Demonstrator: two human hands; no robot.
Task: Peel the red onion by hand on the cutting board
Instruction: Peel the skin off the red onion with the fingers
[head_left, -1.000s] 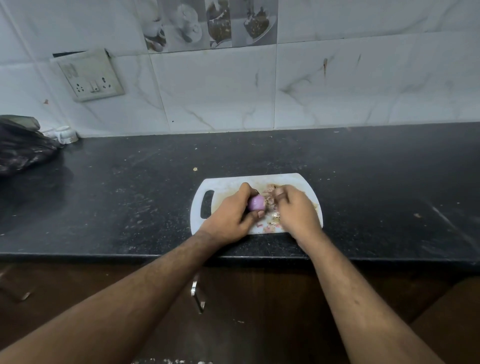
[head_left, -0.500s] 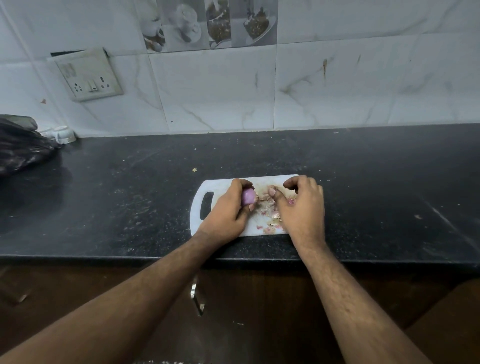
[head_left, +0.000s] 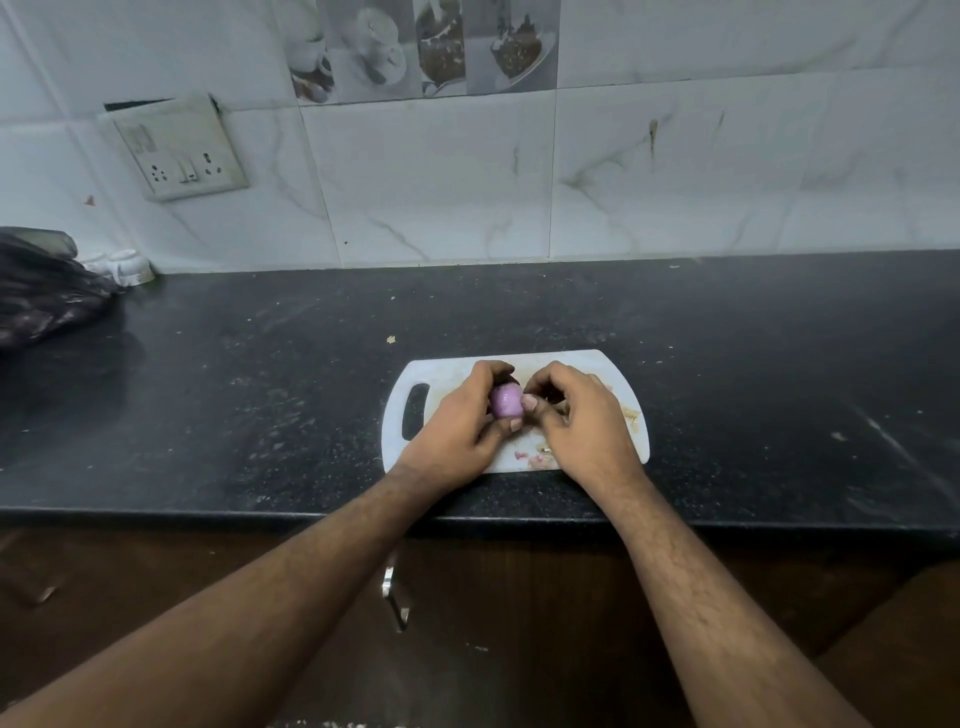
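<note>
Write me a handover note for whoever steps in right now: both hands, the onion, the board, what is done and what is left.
Left hand: closed around the red onion, held just above the cutting board.
Right hand: thumb tip touching the onion's right side, fingers curled; nothing clearly gripped.
Done: the onion's visible face is smooth and purple; peel scraps lie on the board's near edge, more at its right edge.
Left: check the side hidden by the left hand and pick off any remaining skin.
</note>
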